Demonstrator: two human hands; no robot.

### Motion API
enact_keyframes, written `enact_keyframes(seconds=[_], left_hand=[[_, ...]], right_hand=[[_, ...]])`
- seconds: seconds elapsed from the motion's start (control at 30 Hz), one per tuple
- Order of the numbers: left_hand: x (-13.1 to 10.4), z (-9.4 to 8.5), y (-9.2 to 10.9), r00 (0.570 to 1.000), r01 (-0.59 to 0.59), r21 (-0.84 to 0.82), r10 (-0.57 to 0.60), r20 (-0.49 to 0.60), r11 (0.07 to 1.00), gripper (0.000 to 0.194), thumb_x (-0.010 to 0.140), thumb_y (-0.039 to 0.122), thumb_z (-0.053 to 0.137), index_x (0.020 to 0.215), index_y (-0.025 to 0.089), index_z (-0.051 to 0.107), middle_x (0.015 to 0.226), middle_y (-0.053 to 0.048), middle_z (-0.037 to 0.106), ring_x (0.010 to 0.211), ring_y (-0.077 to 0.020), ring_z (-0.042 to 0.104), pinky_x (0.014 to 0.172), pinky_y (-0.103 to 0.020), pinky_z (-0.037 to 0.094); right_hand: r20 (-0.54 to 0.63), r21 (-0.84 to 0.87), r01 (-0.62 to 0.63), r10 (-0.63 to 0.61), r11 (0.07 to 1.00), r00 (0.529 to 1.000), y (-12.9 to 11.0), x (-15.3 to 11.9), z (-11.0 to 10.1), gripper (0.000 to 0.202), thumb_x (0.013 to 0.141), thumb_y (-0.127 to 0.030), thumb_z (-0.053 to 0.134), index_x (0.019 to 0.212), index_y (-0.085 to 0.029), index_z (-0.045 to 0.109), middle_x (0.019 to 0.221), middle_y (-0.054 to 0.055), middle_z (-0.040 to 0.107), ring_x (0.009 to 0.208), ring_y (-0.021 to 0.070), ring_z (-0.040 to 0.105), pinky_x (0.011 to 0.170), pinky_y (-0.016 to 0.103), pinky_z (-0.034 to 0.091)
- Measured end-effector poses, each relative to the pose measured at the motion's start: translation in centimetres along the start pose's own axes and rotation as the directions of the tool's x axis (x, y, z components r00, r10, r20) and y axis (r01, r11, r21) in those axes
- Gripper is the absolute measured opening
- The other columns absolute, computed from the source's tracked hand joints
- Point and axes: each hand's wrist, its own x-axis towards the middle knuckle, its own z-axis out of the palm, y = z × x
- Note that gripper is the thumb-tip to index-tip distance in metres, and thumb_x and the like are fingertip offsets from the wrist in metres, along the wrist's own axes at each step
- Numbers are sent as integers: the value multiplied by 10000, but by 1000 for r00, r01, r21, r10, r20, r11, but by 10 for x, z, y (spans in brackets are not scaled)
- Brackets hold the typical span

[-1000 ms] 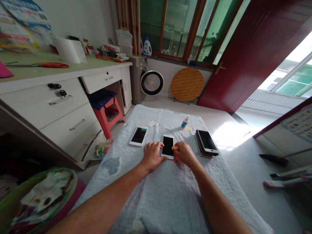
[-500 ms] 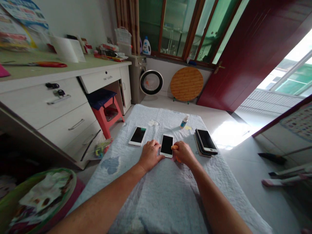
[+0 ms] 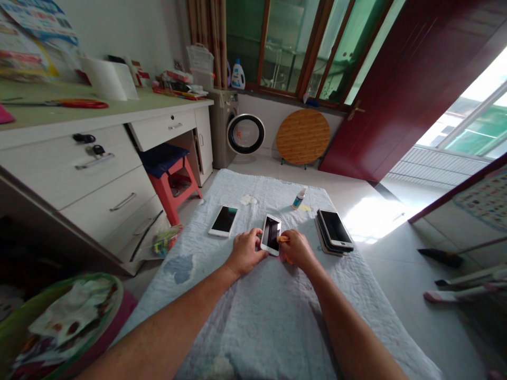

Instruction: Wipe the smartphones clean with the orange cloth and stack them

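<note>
A white phone with a dark screen is between my hands, slightly tilted over the cloth-covered surface. My left hand grips its left edge and lower corner with fingers and thumb. Against its right edge, my right hand is closed on an orange cloth, mostly hidden by the fingers. Left of them lies another white phone, screen up. On the right is a stack of phones. A small spray bottle stands beyond my right hand.
To the left are a white desk with drawers, a red stool and a bin holding waste. Ahead are a washing machine with its door open and a round wooden board. A dark red door is at the right.
The phone between my hands has tilted, its right side lifting a little, and its screen now shows a reflection. Both hands have shifted only slightly with it.
</note>
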Motion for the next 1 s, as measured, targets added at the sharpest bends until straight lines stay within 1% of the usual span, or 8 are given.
enact_keyframes(seconds=[0.1, 0.2, 0.37, 0.5, 0.6, 0.77, 0.9, 1.0], left_hand=[[-1, 0, -1, 1000, 4, -97, -5, -7, 995, 445, 707, 259, 733, 1113, 206, 559, 790, 21, 709, 873, -208, 658, 844, -313, 428], [0, 0, -3, 1000, 10, -135, -11, -12, 991, 428, 708, 272, 733, 1100, 186, 584, 759, 15, 708, 814, -194, 664, 791, -286, 436], [2, -1, -7, 999, 30, -71, -33, -38, 997, 402, 694, 308, 746, 1052, 160, 634, 649, 31, 647, 680, -175, 632, 677, -264, 419], [3, -3, -8, 999, 26, -51, -28, -41, 998, 410, 691, 300, 754, 1066, 172, 645, 639, 40, 627, 657, -163, 613, 654, -252, 403], [3, -3, -8, 999, 22, -21, -23, -45, 1000, 378, 736, 311, 728, 1082, 182, 648, 656, 31, 632, 677, -167, 612, 673, -257, 408], [4, -2, -8, 993, 41, 160, -23, -112, 986, 385, 758, 319, 717, 1111, 181, 652, 802, -38, 675, 851, -217, 610, 783, -297, 425], [2, -2, -7, 995, 29, 225, -7, -99, 974, 398, 740, 369, 721, 1097, 208, 652, 867, -45, 692, 939, -253, 589, 839, -328, 412], [0, -3, -7, 998, -14, 243, 29, -57, 970, 459, 687, 430, 747, 1080, 215, 647, 908, -44, 696, 962, -278, 575, 854, -353, 403]], right_hand=[[-18, 1, 3, -3, 1000, 1000, 0, 0, 3, 148, 747, -149, 530, 777, -148, 676, 763, 49, 631, 721, 142, 543, 645, 219, 320], [-28, 8, 33, -32, 999, 999, 0, -2, 4, 137, 742, -142, 521, 758, -147, 657, 755, 44, 616, 706, 134, 528, 648, 218, 318], [-16, 9, 104, -104, 995, 994, -4, -6, 3, 114, 726, -147, 522, 736, -146, 636, 747, 38, 596, 680, 124, 501, 629, 215, 306], [25, -9, 157, -157, 988, 987, -8, -8, 1, 82, 718, -165, 536, 703, -148, 614, 711, 28, 580, 656, 121, 482, 599, 221, 281], [56, 6, 195, -195, 981, 979, -9, -9, 1, 74, 711, -174, 549, 710, -147, 618, 717, 25, 591, 661, 122, 487, 597, 224, 276], [75, 42, 231, -233, 972, 970, -8, -10, 1, 118, 719, -175, 543, 773, -148, 643, 766, 30, 618, 690, 127, 508, 622, 226, 294], [46, 49, 192, -195, 980, 980, -7, -8, 3, 97, 718, -163, 545, 774, -154, 624, 750, 25, 609, 680, 128, 507, 613, 226, 295], [-16, 78, 141, -140, 987, 990, -4, -6, 5, 162, 752, -159, 523, 883, -167, 619, 755, 15, 606, 692, 134, 521, 628, 221, 313]])
